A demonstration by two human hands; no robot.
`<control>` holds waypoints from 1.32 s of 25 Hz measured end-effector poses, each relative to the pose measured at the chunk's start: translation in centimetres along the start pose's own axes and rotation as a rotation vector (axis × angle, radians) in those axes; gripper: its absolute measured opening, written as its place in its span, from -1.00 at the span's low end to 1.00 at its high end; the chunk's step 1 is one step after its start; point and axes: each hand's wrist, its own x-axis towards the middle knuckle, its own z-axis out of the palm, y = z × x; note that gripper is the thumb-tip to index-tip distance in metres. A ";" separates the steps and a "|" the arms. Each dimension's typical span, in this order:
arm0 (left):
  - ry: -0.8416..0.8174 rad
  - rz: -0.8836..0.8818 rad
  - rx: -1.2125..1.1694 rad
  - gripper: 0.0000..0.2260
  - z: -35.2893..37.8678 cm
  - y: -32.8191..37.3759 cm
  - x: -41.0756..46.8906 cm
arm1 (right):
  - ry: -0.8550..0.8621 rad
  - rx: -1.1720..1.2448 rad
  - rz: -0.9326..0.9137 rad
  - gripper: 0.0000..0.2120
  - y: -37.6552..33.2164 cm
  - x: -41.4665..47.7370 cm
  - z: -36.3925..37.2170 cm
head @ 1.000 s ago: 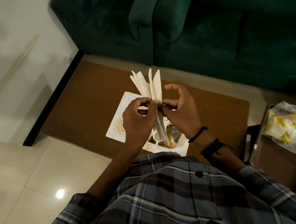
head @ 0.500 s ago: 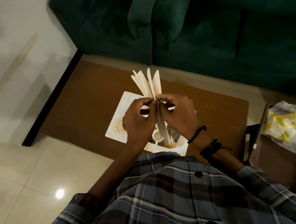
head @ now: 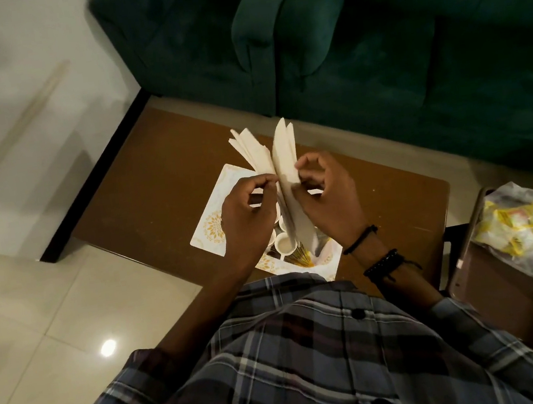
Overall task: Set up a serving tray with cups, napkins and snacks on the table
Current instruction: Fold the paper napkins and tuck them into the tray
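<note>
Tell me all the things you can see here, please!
napkins: a bunch, count unclear, cream, held upright and fanned above the tray
serving tray: one, white with gold patterns, on the brown table
cups: at least one clear, small and white, on the tray under the hands
table: one, brown, in front of the sofa
sofa: one, dark green, behind the table
snack bag: one, clear plastic with yellow packets, on a brown seat at right
floor: pale tiles, at left
shirt: one, plaid, bottom of view
wristbands: dark, on the right wrist
left hand: pinching napkins
right hand: pinching napkins
</note>
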 end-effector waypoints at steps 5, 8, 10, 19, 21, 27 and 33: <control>0.001 0.024 0.053 -0.85 -0.2 -0.3 0.0 | 0.153 -0.260 -0.082 -0.79 0.0 0.1 -0.3; -0.031 0.032 0.007 -0.85 -0.1 -0.1 0.0 | -0.009 -0.275 -0.173 -0.77 -0.4 -0.1 0.4; -0.044 0.007 -0.055 -0.77 -0.2 0.1 0.0 | -0.075 -0.196 -0.152 -0.75 -0.3 -0.3 0.6; -0.059 -0.145 -0.218 -0.70 -0.8 -0.2 0.3 | -0.119 -0.041 -0.029 -0.71 0.5 0.0 0.3; -0.065 -0.171 -0.243 -0.69 -0.8 -0.2 0.4 | -0.099 -0.028 -0.039 -0.68 0.4 -0.1 0.3; -0.031 -0.176 -0.253 -0.70 -1.0 -0.2 0.5 | 0.024 -0.070 -0.017 -0.75 0.6 -0.1 0.1; -0.003 -0.158 -0.170 -0.68 -1.3 -0.1 0.5 | 0.195 -0.130 0.026 -0.81 0.8 0.1 -0.4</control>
